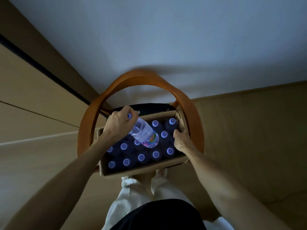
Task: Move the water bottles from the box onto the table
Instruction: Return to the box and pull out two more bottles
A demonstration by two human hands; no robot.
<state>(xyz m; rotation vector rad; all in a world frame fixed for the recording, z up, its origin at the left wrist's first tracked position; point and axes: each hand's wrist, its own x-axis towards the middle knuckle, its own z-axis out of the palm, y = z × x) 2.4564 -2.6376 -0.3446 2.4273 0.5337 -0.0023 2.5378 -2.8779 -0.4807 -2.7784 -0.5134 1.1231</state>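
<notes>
An open cardboard box (141, 170) sits on a chair below me, packed with several upright water bottles with pale caps (155, 154). My left hand (118, 123) grips the cap end of a clear water bottle (143, 134), which is lifted and tilted above the others, its coloured label pointing down toward the box. My right hand (181, 140) reaches into the right side of the box, its fingers curled down around something among the bottles; what it holds is hidden.
A curved wooden chair back (196, 128) arcs around the box, with a dark seat cushion (149, 107) behind it. A pale wall (166, 47) rises beyond. Wooden floor (249, 138) lies to the right and left. My legs in light trousers (146, 193) stand before the box.
</notes>
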